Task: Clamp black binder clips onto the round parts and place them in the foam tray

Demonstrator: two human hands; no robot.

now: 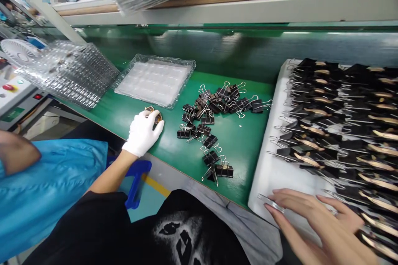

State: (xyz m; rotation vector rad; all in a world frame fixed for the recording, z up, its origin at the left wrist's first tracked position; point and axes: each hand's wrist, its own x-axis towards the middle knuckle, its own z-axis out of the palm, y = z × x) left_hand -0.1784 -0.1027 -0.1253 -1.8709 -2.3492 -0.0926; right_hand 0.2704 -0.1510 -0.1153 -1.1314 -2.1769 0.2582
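Observation:
My left hand, in a white glove, rests on the green tabletop near its front edge. Its fingers curl round small, rounded, shiny gold-brown pieces, which they partly cover. At the lower right my bare right hand reaches over the white foam tray. Between its thumb and fingers sits a binder clip; only the silver wire handle shows, and the hand hides the rest. Rows of black binder clips clamped on curved, gold-edged pieces fill the tray.
Loose black binder clips lie scattered mid-table. Behind my left hand is a clear plastic tray, with stacked clear trays farther left. A shelf crosses overhead. A co-worker's blue sleeve is close on the left.

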